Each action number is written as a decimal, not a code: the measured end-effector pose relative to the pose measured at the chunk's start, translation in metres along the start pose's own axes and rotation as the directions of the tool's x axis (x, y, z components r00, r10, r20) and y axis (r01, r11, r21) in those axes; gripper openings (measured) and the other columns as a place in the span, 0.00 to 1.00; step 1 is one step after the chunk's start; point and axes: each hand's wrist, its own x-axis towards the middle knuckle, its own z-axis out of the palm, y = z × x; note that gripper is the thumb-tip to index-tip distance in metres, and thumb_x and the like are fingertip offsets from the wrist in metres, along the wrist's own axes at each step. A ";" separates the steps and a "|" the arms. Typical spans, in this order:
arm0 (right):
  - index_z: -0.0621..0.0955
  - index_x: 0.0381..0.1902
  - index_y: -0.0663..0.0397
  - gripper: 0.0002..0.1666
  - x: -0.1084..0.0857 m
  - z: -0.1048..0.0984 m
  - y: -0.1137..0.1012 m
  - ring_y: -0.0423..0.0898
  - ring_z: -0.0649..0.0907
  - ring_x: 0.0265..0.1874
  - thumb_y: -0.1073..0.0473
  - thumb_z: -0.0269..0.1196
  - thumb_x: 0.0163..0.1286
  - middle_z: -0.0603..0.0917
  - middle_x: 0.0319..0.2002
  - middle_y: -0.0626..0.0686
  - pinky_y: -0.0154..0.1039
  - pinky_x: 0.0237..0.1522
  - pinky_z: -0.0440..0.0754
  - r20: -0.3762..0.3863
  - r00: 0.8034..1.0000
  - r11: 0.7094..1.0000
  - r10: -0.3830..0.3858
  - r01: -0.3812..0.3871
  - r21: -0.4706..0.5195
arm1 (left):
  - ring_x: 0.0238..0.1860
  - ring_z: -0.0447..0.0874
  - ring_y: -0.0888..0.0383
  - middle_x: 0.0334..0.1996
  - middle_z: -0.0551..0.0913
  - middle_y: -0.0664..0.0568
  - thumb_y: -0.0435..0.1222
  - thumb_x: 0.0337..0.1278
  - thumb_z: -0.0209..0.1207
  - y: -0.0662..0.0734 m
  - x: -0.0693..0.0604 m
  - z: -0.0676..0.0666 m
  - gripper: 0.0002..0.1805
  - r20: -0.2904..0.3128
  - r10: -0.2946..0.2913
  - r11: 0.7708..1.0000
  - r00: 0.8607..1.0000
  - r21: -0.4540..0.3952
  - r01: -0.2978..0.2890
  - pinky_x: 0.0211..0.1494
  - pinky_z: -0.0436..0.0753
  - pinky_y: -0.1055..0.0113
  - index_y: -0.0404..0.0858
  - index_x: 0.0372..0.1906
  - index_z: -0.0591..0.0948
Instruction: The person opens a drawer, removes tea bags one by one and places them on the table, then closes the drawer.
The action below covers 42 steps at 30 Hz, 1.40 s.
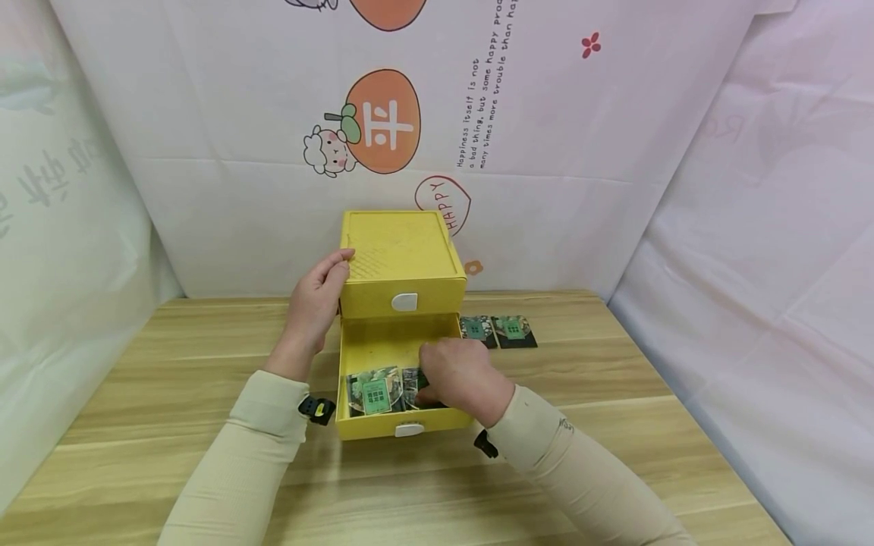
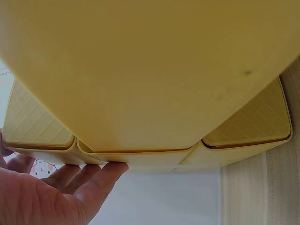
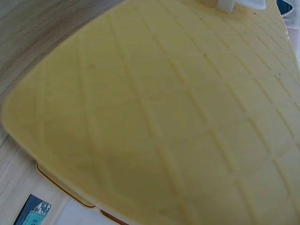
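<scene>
A yellow two-drawer box (image 1: 403,239) stands on the table, its lower drawer (image 1: 375,431) pulled out. My left hand (image 1: 315,299) rests against the box's left side, fingertips at the top edge; in the left wrist view the hand's (image 2: 61,194) fingers lie nearly straight along the box. My right hand (image 1: 464,375) reaches into the drawer's right part and pinches a dark packet (image 1: 421,377), mostly hidden under the hand. Left of it, a green-labelled packet (image 1: 375,393) lies in the drawer. The right wrist view shows the diamond-patterned drawer front (image 3: 164,108), not the hand.
On the table, right of the box, lie two dark packets with green labels, one nearer the box (image 1: 478,331) and one farther right (image 1: 515,331). The upper drawer (image 1: 369,299) is closed. A printed white cloth (image 1: 546,212) hangs behind the wooden table (image 1: 580,425).
</scene>
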 end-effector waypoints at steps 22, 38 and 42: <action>0.64 0.12 0.42 0.40 -0.004 -0.002 0.001 0.39 0.59 0.13 0.26 0.75 0.54 0.56 0.13 0.43 0.37 0.14 0.54 0.018 0.999 0.999 0.028 -0.028 0.041 | 0.17 0.57 0.62 0.74 0.71 0.60 0.57 0.80 0.45 0.002 -0.001 0.000 0.26 0.003 -0.002 1.000 1.000 -0.004 0.002 0.25 0.68 0.67 0.58 0.74 0.75; 0.75 0.23 0.45 0.26 -0.006 -0.004 0.008 0.41 0.69 0.16 0.39 0.78 0.58 0.69 0.16 0.43 0.39 0.16 0.65 -0.004 1.000 0.969 -0.003 0.003 0.245 | 0.13 0.55 0.63 0.76 0.70 0.60 0.56 0.81 0.45 0.002 -0.002 0.001 0.26 0.001 -0.007 1.000 1.000 -0.007 0.007 0.18 0.63 0.67 0.58 0.75 0.74; 0.78 0.31 0.47 0.23 -0.008 -0.004 0.010 0.42 0.71 0.18 0.41 0.78 0.59 0.74 0.19 0.43 0.39 0.18 0.68 -0.021 1.000 0.949 -0.007 0.014 0.316 | 0.12 0.54 0.63 0.76 0.69 0.59 0.56 0.81 0.45 0.003 -0.002 0.001 0.26 0.002 0.002 1.000 1.000 -0.003 -0.002 0.17 0.62 0.67 0.58 0.75 0.74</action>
